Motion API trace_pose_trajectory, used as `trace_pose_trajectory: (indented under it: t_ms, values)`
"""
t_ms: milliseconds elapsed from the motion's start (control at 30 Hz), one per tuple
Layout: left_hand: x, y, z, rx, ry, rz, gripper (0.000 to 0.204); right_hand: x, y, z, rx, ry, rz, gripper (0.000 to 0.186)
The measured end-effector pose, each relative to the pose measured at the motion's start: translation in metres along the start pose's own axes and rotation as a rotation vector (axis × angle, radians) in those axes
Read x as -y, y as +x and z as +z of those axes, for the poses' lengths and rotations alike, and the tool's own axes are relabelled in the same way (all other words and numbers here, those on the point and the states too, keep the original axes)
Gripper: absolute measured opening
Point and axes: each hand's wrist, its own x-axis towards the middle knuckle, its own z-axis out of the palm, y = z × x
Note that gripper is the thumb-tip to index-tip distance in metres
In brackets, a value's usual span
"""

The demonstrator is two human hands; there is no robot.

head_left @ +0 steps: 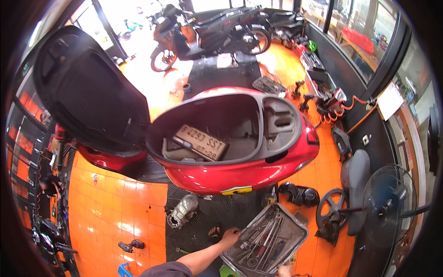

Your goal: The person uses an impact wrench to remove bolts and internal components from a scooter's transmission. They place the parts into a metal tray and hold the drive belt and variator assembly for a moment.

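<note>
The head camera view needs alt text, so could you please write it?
A person's left hand reaches into a grey tool tray of wrenches on a black floor mat, beside a red scooter whose seat is raised over its open storage compartment.

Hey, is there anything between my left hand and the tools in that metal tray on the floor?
Nothing visible blocks it. The left hand is already at the near edge of the metal tool tray, right beside the wrenches lying inside. The tray is open-topped, with no lid or object over the tools.
</note>
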Motion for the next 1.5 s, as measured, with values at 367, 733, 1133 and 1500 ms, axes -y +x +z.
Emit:
trace_pose_trajectory:
  t_ms: [367,733,1133,1500]
  values:
    - [0.195,0.147,0.022,-0.115,-0.225,-0.155,0.032,-0.024,0.143,0.169,0.094,-0.021,0.254,0.039]
    - [0.345,0.295,0.044,-0.306,-0.120,-0.244,0.039,-0.028,0.270,0.300,0.351,0.029,0.469,0.065]
    - [0.347,0.330,0.047,-0.040,0.488,-0.184,0.068,-0.117,0.328,0.431,0.427,0.061,0.188,0.048]
    - [0.171,0.206,0.087,0.238,0.549,0.687,0.051,0.041,0.237,0.373,0.407,-0.753,-0.970,0.051]
